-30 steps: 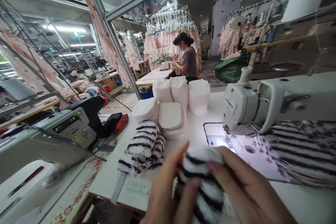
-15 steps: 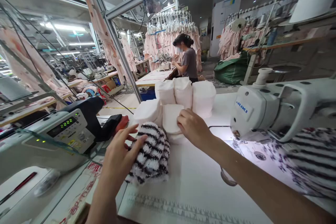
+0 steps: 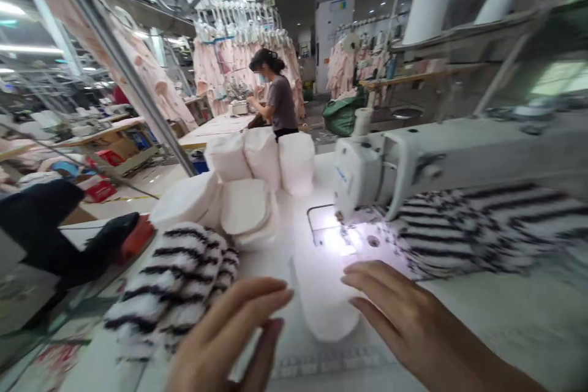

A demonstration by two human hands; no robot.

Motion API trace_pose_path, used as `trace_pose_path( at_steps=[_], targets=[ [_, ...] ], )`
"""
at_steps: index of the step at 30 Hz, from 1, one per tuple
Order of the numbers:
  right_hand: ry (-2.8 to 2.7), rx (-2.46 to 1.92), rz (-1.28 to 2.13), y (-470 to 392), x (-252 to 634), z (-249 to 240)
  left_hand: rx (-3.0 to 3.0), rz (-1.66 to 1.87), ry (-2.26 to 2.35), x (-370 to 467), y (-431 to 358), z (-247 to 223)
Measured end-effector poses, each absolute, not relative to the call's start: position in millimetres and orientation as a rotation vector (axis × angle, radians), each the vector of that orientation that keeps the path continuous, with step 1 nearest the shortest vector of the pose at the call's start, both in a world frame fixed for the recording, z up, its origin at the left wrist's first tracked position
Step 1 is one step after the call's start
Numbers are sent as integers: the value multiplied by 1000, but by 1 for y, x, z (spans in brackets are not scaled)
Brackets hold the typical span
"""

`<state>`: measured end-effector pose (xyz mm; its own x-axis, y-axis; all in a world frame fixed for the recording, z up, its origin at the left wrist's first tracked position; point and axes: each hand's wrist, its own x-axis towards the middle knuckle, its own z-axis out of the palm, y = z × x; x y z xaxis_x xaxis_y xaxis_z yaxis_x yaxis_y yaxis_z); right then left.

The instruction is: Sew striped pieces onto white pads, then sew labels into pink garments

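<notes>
A white, sole-shaped fabric piece (image 3: 326, 312) lies flat on the sewing table, its far end by the lit needle area of the sewing machine (image 3: 358, 177). My right hand (image 3: 399, 312) is at its right edge, fingertips over or touching it, thumb and fingers apart. To the left of the piece, my left hand (image 3: 234, 331) is raised with its fingers stretched out and nothing in them. Beyond that hand sits a bundle of fluffy black-and-white striped fabric (image 3: 179, 275). A stack of similar white pieces (image 3: 245, 208) stands behind the bundle.
More white stacks (image 3: 261, 159) stand at the back of the table. Striped fabric (image 3: 459, 226) is heaped under the machine arm at right. A dark machine part (image 3: 41, 220) is at far left. A co-worker (image 3: 278, 98) works at another table beyond.
My right hand has moved from the white stack to the table before the needle, where a white piece now lies. My left hand has left the striped bundle. The view has turned right.
</notes>
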<state>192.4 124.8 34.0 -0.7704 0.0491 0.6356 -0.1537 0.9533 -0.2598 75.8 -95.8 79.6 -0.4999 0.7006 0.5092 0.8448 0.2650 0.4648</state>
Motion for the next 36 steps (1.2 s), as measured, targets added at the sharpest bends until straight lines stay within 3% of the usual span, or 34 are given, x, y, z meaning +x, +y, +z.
trace_pose_path(
  at_steps=[3, 6, 11, 13, 16, 18, 20, 23, 26, 29, 31, 36],
  targets=[
    [-2324, -233, 248, 164, 235, 22, -2014, -728, -2148, 77, -60, 36],
    [-2316, -415, 164, 204, 252, 18, -2176, -663, -2012, 79, -36, 1],
    [-2369, -442, 308, 230, 237, 14, -2331, -884, -2231, 97, -3, 15],
    [-2320, -469, 317, 230, 232, 23, -2345, -1390, -2504, 109, 17, 35],
    [-2298, -314, 297, 218, 240, 43, -1845, -2865, -2776, 123, 48, 54],
    [-2356, -143, 322, 203, 255, 49, -1153, -3724, -2543, 127, 64, 54],
    [-2423, -86, 427, 188, 273, 46, -620, -3967, -2396, 129, 71, 48],
    [-2348, -376, 668, 170, 292, 27, -392, -3832, -2451, 128, 67, 39],
    [-2143, -670, 1208, 155, 291, 11, -756, -3614, -2527, 124, 50, 40],
    [-1864, -702, 1734, 137, 272, 12, -1239, -3159, -2664, 113, 29, 49],
    [-1825, -723, 1737, 126, 256, 18, -1462, -2675, -2756, 99, 20, 56],
    [-2284, -634, 1368, 119, 222, 15, -1703, -1366, -2878, 55, 19, 47]
  ],
)
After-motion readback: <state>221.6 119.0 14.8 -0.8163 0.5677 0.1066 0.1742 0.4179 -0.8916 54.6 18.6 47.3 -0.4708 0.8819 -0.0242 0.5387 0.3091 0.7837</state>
